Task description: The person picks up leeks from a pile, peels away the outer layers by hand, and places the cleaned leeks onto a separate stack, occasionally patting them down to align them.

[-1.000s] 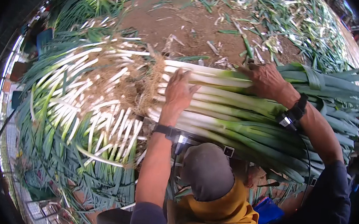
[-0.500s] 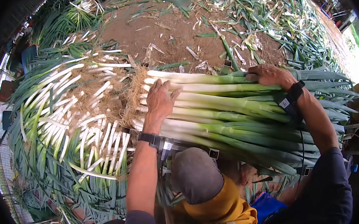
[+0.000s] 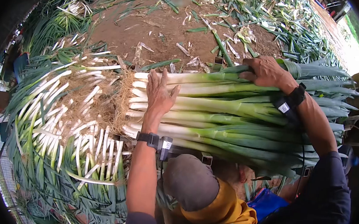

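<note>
Now we are pressing our left hand (image 3: 159, 91), fingers spread flat, on the leek bundle (image 3: 230, 116) lying before us, our right hand (image 3: 267, 72) curling around its green tops. Roots are looking evened, while the loose leek heap (image 3: 81, 116) beside it is awaiting handling.
</note>
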Available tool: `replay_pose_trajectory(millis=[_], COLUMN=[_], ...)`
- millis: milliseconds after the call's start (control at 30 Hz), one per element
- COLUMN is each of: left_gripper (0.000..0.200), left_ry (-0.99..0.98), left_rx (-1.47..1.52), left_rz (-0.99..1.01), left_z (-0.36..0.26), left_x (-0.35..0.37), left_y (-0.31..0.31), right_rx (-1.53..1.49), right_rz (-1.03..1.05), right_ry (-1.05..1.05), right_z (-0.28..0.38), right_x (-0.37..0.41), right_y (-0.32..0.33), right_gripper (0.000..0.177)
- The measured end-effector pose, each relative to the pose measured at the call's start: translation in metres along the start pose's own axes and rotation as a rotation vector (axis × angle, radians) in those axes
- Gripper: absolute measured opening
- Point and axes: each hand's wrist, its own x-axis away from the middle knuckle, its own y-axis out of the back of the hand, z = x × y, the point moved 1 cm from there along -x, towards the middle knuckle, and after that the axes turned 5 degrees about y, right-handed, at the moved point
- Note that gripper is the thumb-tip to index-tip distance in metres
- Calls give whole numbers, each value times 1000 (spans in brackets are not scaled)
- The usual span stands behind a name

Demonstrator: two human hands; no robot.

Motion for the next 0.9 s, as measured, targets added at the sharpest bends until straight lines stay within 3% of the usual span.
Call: replay_pose_trajectory(millis=[100, 267, 533, 700, 800, 900], left_gripper=[103, 116, 123, 126, 125, 122], left_ry=[86, 62, 50, 71, 73, 97], left_rx=[-15, 81, 124, 169, 213, 194], left_rz=[49, -16, -67, -88, -119, -98], left_z=[-3, -3, 4, -2, -1, 0], left_x=[0, 3, 2, 4, 6, 2], left_y=[1, 1, -6, -1, 1, 1], right_rx=[32, 168, 85, 321, 411, 209], right_rz=[-180, -380, -223, -376, -354, -187], right_ry=[20, 121, 111, 206, 181, 100], right_z=[12, 30, 24, 47, 56, 50], right_x=[9, 11, 17, 21, 22, 23], right_y=[19, 52, 41, 62, 54, 40], right_gripper=[46, 43, 40, 42, 43, 47])
